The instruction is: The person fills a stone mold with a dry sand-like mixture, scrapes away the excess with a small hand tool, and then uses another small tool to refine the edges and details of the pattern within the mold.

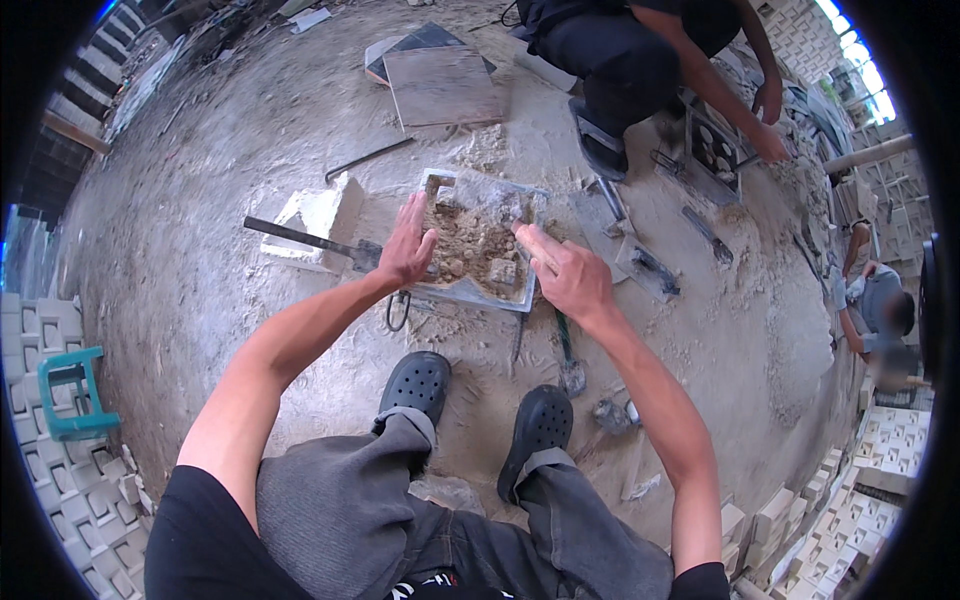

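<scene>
A rectangular metal mould (468,295) lies on the ground before me, filled with crumbly brown mix (465,235) and grey powder toward its far side. My left hand (405,245) rests at the mould's left rim, palm down with its fingers stretched out. At the right rim, my right hand (572,275) is closed, its front end reaching over the mix. What its fingers hold is hard to make out. A long-handled tool (300,237) lies across a white block (320,215), its flat end beside my left hand. A wire loop (398,312) hangs at the near left corner.
Right of the mould lie trowels (650,268) and a brush-like tool (708,235). A bent rod (368,158) and stacked tiles (445,88) lie beyond. A co-worker (620,60) crouches at another mould (715,150). At left stands a green stool (75,393); pale blocks (870,450) are stacked right.
</scene>
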Action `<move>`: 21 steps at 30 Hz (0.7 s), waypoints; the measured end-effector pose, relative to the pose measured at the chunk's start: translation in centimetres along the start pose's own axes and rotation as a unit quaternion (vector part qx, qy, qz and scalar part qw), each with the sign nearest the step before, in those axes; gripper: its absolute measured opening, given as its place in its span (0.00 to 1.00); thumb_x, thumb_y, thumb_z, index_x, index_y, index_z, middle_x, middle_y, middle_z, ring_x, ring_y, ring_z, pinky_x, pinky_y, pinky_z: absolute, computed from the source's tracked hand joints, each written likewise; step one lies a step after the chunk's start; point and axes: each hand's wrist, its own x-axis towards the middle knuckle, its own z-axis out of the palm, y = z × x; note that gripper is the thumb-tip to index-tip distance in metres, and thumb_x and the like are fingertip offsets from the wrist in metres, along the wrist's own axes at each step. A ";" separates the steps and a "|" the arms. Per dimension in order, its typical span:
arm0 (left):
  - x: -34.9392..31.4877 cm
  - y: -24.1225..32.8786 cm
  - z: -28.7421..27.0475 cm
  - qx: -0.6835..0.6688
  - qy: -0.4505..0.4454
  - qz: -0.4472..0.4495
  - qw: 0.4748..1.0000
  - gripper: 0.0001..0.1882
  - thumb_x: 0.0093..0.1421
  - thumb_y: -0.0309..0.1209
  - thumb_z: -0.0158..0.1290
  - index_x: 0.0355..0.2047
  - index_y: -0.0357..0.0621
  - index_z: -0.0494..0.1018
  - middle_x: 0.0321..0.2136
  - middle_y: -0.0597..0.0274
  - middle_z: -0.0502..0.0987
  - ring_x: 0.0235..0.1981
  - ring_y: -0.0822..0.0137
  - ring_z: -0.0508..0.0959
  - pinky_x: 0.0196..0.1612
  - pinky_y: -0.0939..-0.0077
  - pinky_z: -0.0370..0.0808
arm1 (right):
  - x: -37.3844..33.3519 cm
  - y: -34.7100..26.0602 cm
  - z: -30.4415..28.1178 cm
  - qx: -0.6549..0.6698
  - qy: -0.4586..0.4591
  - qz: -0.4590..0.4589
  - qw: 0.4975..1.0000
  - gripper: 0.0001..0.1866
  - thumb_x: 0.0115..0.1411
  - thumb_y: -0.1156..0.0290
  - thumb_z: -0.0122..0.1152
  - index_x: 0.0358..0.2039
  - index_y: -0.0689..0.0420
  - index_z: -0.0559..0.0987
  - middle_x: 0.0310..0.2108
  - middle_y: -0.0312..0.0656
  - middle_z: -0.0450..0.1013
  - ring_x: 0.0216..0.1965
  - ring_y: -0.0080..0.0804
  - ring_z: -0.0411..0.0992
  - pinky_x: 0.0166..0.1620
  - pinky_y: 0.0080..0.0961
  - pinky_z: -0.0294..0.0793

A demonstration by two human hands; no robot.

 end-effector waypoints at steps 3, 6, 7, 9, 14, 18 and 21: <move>0.5 0.6 0.4 0.012 0.004 -0.017 1.000 0.38 0.69 0.39 0.40 0.72 0.28 0.45 0.72 0.34 0.49 0.75 0.44 0.45 0.76 0.59 0.40 | -1.2 1.0 1.2 0.023 0.021 -0.014 0.999 0.28 0.60 0.59 0.64 0.62 0.37 0.76 0.33 0.50 0.79 0.35 0.53 0.79 0.40 0.44 0.79; 0.7 0.2 0.3 0.016 0.013 -0.014 1.000 0.37 0.69 0.39 0.40 0.72 0.29 0.46 0.72 0.34 0.50 0.75 0.44 0.46 0.76 0.58 0.41 | -2.3 1.2 1.3 0.047 -0.026 -0.041 0.998 0.28 0.60 0.60 0.64 0.62 0.40 0.76 0.33 0.51 0.80 0.36 0.53 0.79 0.40 0.44 0.79; 0.8 0.3 0.3 0.014 0.013 -0.010 1.000 0.37 0.68 0.38 0.40 0.72 0.29 0.47 0.72 0.35 0.50 0.75 0.44 0.47 0.76 0.58 0.42 | -2.6 1.6 1.6 0.051 -0.033 -0.044 0.997 0.28 0.60 0.60 0.64 0.63 0.41 0.75 0.34 0.51 0.80 0.36 0.53 0.79 0.40 0.44 0.79; 0.9 0.5 0.3 0.012 0.011 -0.003 1.000 0.36 0.68 0.38 0.41 0.71 0.29 0.47 0.71 0.35 0.51 0.75 0.44 0.47 0.76 0.58 0.42 | -3.0 2.1 2.0 0.068 -0.013 -0.036 0.997 0.28 0.60 0.60 0.64 0.63 0.42 0.75 0.34 0.51 0.80 0.36 0.53 0.80 0.40 0.44 0.79; 0.1 1.1 0.7 0.038 0.006 0.008 0.999 0.35 0.68 0.37 0.39 0.71 0.29 0.48 0.71 0.35 0.52 0.74 0.44 0.49 0.76 0.57 0.43 | -3.4 2.1 3.1 0.081 0.028 -0.001 0.996 0.27 0.61 0.59 0.63 0.62 0.45 0.76 0.36 0.53 0.81 0.37 0.54 0.80 0.42 0.45 0.79; -0.8 1.0 0.3 0.031 0.000 0.024 0.999 0.35 0.68 0.36 0.38 0.71 0.29 0.47 0.71 0.35 0.53 0.74 0.45 0.50 0.76 0.57 0.44 | -4.3 1.4 2.0 0.101 -0.020 -0.029 0.994 0.26 0.62 0.61 0.61 0.62 0.41 0.76 0.37 0.53 0.80 0.38 0.55 0.80 0.42 0.46 0.79; -0.7 1.4 0.3 0.007 0.001 0.025 1.000 0.35 0.68 0.36 0.38 0.71 0.29 0.47 0.71 0.36 0.53 0.74 0.45 0.50 0.76 0.57 0.44 | -4.6 1.7 2.3 0.122 0.027 -0.014 0.992 0.25 0.63 0.61 0.58 0.62 0.32 0.75 0.41 0.50 0.81 0.39 0.54 0.80 0.43 0.47 0.80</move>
